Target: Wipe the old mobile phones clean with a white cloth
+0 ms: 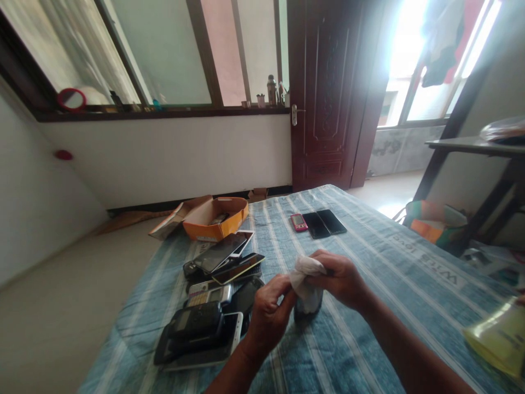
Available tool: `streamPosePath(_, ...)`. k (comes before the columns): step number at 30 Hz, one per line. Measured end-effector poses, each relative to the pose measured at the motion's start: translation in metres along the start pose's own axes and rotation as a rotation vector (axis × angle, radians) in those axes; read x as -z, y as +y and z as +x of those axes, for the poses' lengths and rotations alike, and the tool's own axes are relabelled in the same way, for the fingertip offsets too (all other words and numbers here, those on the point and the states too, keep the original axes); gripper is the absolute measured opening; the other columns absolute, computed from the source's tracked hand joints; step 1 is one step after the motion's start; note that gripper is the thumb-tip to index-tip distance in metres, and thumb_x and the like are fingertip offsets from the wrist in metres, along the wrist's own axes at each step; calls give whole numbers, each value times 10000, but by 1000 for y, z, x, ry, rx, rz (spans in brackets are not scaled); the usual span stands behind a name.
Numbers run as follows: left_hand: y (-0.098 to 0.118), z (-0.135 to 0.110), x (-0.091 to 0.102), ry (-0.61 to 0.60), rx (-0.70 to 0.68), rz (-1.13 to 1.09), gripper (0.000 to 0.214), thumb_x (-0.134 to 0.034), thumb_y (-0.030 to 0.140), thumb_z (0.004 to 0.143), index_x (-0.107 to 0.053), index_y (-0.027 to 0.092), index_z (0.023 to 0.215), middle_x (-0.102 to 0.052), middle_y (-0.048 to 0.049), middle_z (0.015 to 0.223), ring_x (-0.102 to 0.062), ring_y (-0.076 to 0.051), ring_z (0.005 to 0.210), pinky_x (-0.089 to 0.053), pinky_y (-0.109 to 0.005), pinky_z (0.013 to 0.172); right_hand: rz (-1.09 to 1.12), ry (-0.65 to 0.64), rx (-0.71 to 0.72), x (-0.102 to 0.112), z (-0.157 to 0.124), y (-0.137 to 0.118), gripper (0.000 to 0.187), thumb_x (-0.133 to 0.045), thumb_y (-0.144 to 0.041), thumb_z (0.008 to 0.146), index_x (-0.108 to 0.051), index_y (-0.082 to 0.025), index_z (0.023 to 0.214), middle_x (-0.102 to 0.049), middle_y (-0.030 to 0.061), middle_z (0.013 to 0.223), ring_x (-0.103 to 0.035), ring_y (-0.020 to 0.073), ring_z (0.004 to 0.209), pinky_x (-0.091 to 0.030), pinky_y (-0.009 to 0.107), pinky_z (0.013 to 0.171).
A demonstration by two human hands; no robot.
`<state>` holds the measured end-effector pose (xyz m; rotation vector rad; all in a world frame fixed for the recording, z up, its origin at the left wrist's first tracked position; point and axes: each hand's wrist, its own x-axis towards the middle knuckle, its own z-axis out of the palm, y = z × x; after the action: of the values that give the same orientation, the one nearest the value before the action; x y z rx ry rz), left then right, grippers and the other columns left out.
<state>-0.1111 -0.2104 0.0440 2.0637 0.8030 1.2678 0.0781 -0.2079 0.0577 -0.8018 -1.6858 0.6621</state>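
A crumpled white cloth [305, 273] is pinched between my two hands above the blue striped sheet. My left hand [273, 309] is closed on its left edge, with the fingertips pressed together. From the upper right, my right hand [338, 276] grips the cloth between thumb and fingers. Below the cloth shows a small dark object [307, 313], partly covered; its kind cannot be made out. Left of my left hand lies a pile of old phones, among them a silver keypad phone [210, 294], a thick black device [196, 322] and a dark touchscreen phone [221, 253].
An open orange box [217, 224] with some items inside stands behind the pile. Farther back on the striped sheet [369, 306] lie a pink phone [298, 222] and two black phones [325, 224] side by side. A yellow translucent packet [498, 336] is at the right edge.
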Motion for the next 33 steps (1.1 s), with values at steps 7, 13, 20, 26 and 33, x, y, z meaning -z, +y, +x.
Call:
streamPosePath(7, 1, 2, 2, 22, 15, -9, 155, -595, 220, 875, -734, 172, 925, -708, -51, 835, -654, -162, 750, -504, -231, 688, 71, 54, -229, 18, -1, 13, 175, -719, -286, 725, -601, -172, 662, -477, -44, 624, -452, 110, 589, -374, 234, 539)
streamPosePath(13, -1, 1, 3, -2, 115, -41, 204, -604, 277, 868, -730, 163, 979, -694, -59, 832, -648, -182, 754, -514, -255, 685, 14, 52, -289, 16, -1, 13, 143, -680, -272, 720, -584, -173, 680, -465, -48, 629, -430, 109, 596, -364, 235, 546)
streamPosePath(20, -1, 8, 6, -13, 166, -42, 192, -630, 298, 845, -738, 168, 938, -703, -50, 821, -641, -171, 726, -514, -242, 667, -290, -22, -218, 20, 3, -2, 161, -662, -192, 725, -531, -180, 633, -475, -65, 591, -406, 87, 561, -310, 211, 524)
streamPosePath(26, 1, 10, 9, 16, 182, -18, 163, -621, 282, 833, -729, 162, 854, -679, -28, 762, -624, -159, 680, -507, -226, 598, -512, 12, -119, 39, 3, -4, 192, -593, -128, 767, -537, -181, 591, -506, -40, 588, -446, 97, 547, -316, 223, 519)
streamPosePath(33, 0, 8, 0, 115, 208, 25, 159, -612, 276, 837, -715, 163, 879, -648, -7, 726, -585, -132, 606, -485, -216, 550, -643, 347, 173, 25, 1, -20, 222, -481, -109, 882, -676, -191, 947, -638, 76, 875, -612, 174, 777, -489, 272, 695)
